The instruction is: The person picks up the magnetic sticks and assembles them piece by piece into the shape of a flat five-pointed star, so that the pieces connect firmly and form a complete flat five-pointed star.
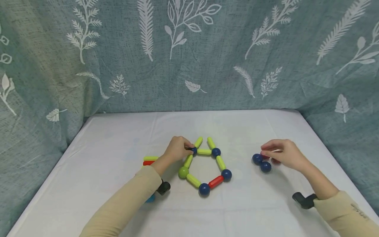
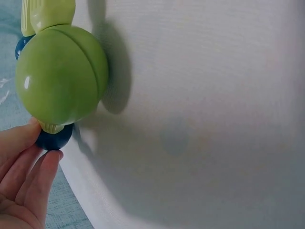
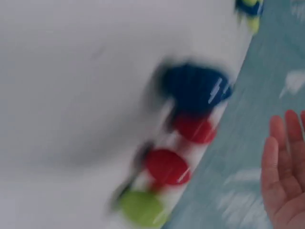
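Observation:
On the table a ring of sticks and balls lies in five-sided form: lime green sticks (image 1: 204, 151), one red stick (image 1: 216, 181), a green ball (image 1: 183, 172) and dark blue balls (image 1: 204, 189). My left hand (image 1: 177, 148) pinches the dark blue ball (image 2: 53, 139) at the ring's far left corner between thumb and fingers. Two more green sticks (image 1: 211, 143) point away from the far corners. Over to the right, my right hand (image 1: 284, 154) hovers with loose fingers by two loose blue balls (image 1: 265, 167) and red balls (image 3: 167, 167), holding nothing.
Beside my left forearm lie a green stick (image 1: 150, 158) and a red stick (image 1: 149, 163), with a light blue piece (image 1: 151, 198) partly hidden. Another green ball (image 3: 143, 208) is blurred near the red ones. A leaf-patterned curtain (image 1: 189, 82) hangs behind the white table (image 1: 118, 138).

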{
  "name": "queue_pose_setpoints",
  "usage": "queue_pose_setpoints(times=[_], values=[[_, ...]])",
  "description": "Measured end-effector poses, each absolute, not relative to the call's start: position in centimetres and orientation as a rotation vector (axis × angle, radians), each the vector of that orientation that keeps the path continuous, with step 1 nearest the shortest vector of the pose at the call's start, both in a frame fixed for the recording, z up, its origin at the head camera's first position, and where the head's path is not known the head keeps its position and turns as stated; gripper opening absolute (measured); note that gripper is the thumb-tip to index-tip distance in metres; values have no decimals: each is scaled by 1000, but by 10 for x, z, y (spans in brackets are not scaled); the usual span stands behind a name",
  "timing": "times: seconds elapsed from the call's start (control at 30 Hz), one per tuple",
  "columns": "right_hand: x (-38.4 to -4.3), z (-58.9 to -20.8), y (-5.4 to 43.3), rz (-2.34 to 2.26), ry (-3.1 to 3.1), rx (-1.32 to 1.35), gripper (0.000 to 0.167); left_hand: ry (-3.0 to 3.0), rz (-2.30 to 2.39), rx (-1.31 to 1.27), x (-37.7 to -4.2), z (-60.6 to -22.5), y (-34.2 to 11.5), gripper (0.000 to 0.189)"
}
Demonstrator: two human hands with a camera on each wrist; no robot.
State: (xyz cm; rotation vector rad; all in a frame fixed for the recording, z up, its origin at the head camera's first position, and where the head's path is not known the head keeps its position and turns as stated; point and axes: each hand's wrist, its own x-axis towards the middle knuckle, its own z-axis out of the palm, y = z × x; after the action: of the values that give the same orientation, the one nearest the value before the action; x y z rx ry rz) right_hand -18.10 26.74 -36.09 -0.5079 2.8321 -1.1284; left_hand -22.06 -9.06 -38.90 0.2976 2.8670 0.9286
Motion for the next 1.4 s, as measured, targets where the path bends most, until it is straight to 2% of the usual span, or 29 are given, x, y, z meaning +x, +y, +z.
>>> queue_pose_setpoints(times=[0.23,0.5,1.07,1.4], values=[[-188,-374,332,-1157,2849,-249,41,2863,982,299,-220,-389,-93,18],[-192,-389,363,-1119,2647,-137,55,2846,1017,297,-220,-391,-93,19],[-195,-398,368,-1073,2544,-143,58,2847,1042,330,-218,-393,-94,19],[-213,-372,342,-1102,2646,-231,54,2851,1043,313,-217,-393,-95,18]])
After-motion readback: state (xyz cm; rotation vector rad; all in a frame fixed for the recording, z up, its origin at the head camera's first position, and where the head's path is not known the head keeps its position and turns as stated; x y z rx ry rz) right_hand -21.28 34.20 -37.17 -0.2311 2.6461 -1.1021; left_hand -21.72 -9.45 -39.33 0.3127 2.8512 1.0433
